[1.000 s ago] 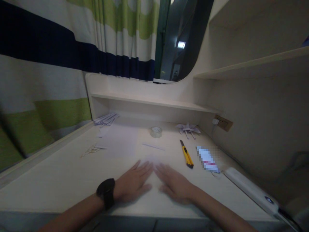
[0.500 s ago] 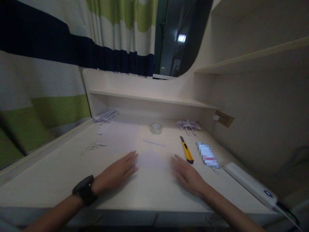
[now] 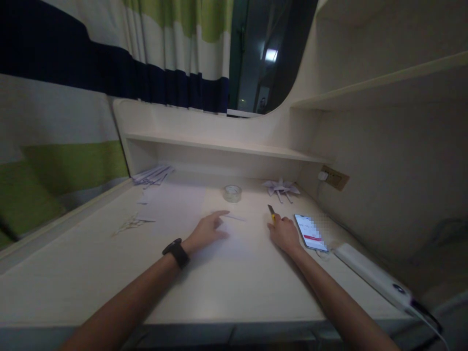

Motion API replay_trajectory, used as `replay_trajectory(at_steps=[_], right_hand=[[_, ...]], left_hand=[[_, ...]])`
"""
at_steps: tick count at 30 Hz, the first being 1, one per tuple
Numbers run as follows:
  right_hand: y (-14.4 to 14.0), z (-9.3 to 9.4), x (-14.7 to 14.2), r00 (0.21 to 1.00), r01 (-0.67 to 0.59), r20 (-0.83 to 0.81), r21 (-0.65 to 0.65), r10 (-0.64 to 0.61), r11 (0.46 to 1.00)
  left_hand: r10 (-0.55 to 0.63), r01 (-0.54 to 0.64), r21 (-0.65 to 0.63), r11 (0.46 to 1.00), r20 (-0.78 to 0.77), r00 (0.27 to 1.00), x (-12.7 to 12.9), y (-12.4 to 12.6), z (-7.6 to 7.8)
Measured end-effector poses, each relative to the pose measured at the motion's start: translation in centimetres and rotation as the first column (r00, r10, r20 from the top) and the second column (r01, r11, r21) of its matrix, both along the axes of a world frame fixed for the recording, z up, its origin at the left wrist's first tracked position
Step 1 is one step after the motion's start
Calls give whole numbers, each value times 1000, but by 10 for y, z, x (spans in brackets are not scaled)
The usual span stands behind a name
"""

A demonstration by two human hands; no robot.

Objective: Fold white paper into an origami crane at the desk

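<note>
Tape roll: clear, lying flat on the white desk; every place below is reckoned from it.
Left hand: on your side of the tape roll and a little left, thumb and fingers spread moderately wide. Your fingertips are at the left end of the strip, though whether they touch it cannot be told.
Paper strip: thin, white, flat, just on your side of the tape roll, its left end partly behind your fingers.
Right hand: right of the tape roll and nearer you, fingers bunched over the knife's handle. Your palm side is hidden, so you cannot tell whether the grip has closed.
Utility knife: right of the tape roll and nearer you, blade pointing away from you, a bit of yellow handle showing past your fingers.
Watch: black, on your left wrist, left of the tape roll and nearer you.
White sheet: flat, left of the tape roll.
Folded papers: piled well to the left of the tape roll.
Folded paper star: right of the tape roll, two thin stems toward you.
Phone: right of the tape roll, nearer you, screen lit and partly pixelated.
</note>
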State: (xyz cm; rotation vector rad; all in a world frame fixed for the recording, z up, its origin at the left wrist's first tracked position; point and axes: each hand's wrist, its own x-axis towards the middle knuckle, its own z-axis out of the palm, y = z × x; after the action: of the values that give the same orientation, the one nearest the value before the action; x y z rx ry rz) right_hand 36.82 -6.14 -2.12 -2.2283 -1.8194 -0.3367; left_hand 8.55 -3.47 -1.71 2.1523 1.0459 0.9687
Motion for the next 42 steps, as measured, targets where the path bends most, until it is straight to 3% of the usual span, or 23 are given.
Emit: replay_trajectory(at_steps=[4,7,9,13,18,29,42], right_hand=[[-3,-1,11,999,-24,-44,9,25,1000],[-12,-1,17,986,-97,-134,49,103,994],[-20,-1,18,946,-206,-240,83,220,975],[-37,-2,11,792,-456,-400,118,462,882],[-41,3,3,670,-625,-411,137,618,769],[-39,3,5,585,-705,-494,83,643,705],[-52,18,2,599,-701,-516,29,612,712]], left_hand=[[-103,123,-137,983,150,983,-4,-3,3],[-77,96,-128,987,142,987,-4,-3,3],[-49,60,-93,994,116,992,-4,-1,2],[-6,7,-18,1000,100,995,-3,3,-1],[41,-41,11,999,31,999,-5,4,-4],[135,-133,21,991,-64,989,-3,2,-9],[201,-196,54,979,-125,972,-4,4,-12]])
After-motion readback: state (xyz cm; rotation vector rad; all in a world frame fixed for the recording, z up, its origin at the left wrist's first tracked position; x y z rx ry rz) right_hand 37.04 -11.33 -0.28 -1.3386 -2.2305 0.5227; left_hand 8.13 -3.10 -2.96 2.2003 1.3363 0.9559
